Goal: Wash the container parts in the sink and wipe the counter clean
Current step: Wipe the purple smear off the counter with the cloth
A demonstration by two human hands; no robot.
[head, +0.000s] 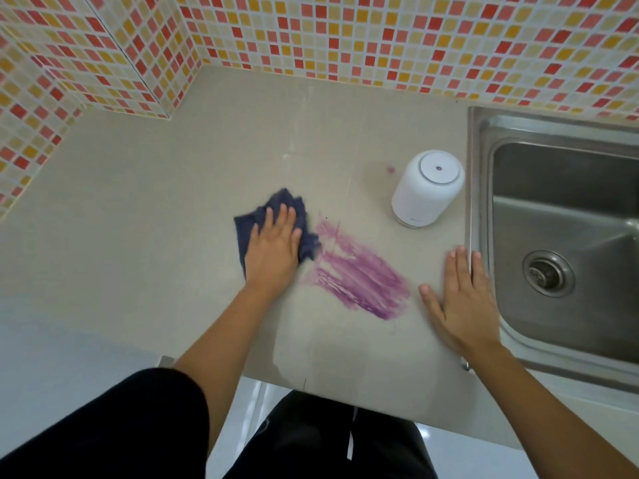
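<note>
My left hand (pixel 275 248) lies flat on a dark blue cloth (pixel 297 210), pressing it onto the beige counter (pixel 173 202). Just right of the cloth a smeared purple stain (pixel 359 274) streaks the counter. A small purple spot (pixel 390 170) sits farther back. My right hand (pixel 463 299) rests palm down with fingers spread on the counter, its fingertips at the rim of the steel sink (pixel 479 174). A white cylindrical container (pixel 427 188) stands upright on the counter beside the sink's left rim.
The sink basin holds only its drain (pixel 548 274). Mosaic-tiled walls (pixel 345 36) close the counter at the back and left. The counter's front edge (pixel 345 392) runs above my dark trousers and the white floor.
</note>
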